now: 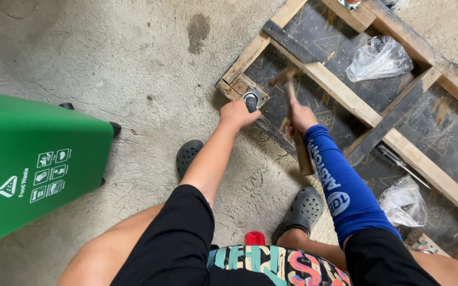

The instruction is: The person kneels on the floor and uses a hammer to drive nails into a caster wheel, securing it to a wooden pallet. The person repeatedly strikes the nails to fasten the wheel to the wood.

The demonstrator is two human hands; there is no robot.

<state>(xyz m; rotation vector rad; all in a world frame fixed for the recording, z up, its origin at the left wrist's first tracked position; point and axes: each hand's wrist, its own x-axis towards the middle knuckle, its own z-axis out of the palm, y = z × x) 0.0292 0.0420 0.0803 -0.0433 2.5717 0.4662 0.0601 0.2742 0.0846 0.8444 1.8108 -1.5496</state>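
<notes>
A wooden frame with a dark board backing (340,87) lies flat on the concrete floor. My left hand (238,113) rests on a caster wheel with a metal plate (252,99) at the frame's near corner. My right hand (301,116), in a blue sleeve, grips the wooden handle of a hammer (294,114). The hammer's head is blurred above the corner, over a slat. I am crouching, with both feet in dark grey clogs (188,155) near the frame's edge.
A green wheeled waste bin (33,164) stands at the left. Two clear plastic bags (378,58) and a screwdriver (403,165) lie on the frame. A red cap (254,238) shows between my knees. Bare concrete spreads to the upper left.
</notes>
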